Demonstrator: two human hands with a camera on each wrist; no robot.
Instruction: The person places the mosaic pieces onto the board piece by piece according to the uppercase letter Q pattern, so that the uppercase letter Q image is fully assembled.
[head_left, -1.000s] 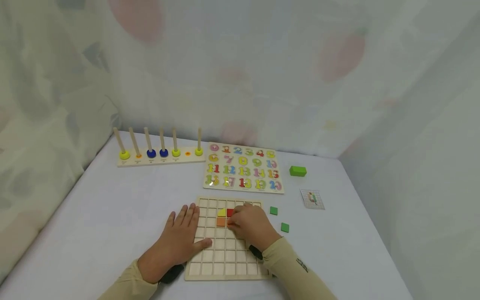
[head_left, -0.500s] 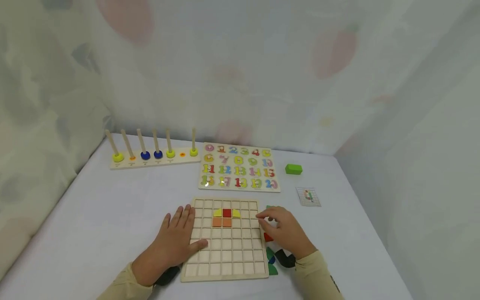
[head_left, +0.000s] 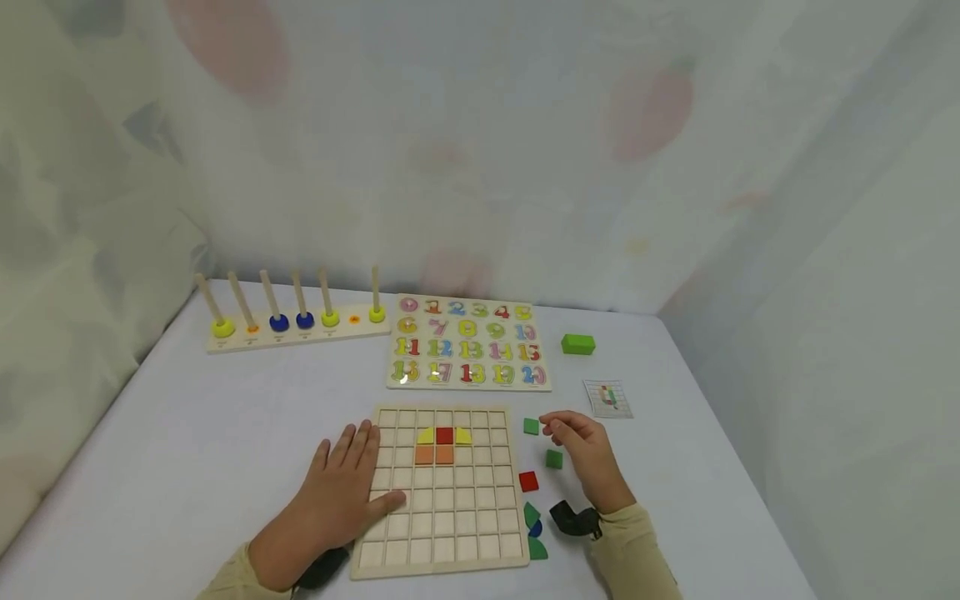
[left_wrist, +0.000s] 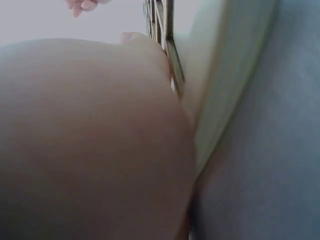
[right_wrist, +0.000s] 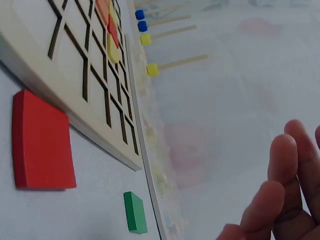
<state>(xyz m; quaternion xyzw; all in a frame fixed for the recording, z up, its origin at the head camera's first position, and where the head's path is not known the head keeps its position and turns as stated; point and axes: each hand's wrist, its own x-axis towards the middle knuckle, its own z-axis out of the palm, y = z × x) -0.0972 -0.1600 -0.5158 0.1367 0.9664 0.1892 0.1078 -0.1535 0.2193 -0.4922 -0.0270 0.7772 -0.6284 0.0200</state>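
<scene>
My left hand (head_left: 330, 492) lies flat along the left edge of a wooden grid board (head_left: 444, 524), thumb stretched over its cells. Near the board's top sit a red square tile (head_left: 444, 435), flanked by two yellow curved-edge tiles (head_left: 463, 436), with two orange squares (head_left: 424, 455) below. Off the board's right side, my right hand (head_left: 592, 462) hovers with loosely bent fingers, nothing between them. Nearest to it are two green square tiles (head_left: 554, 459). In the right wrist view a loose red square tile (right_wrist: 44, 142) lies beside the board's rim.
Below the loose red tile lie green pieces (head_left: 537, 548) and a blue one (head_left: 536, 529). Behind the board are a number puzzle (head_left: 468, 342) and a peg stand (head_left: 300, 333) with rings. A green block (head_left: 577, 344) and a pattern card (head_left: 608, 399) are at the right.
My right hand has left the orange tile on the board and moved right, beside the green tiles. The right yellow tile it covered now shows. My left hand stays on the board.
</scene>
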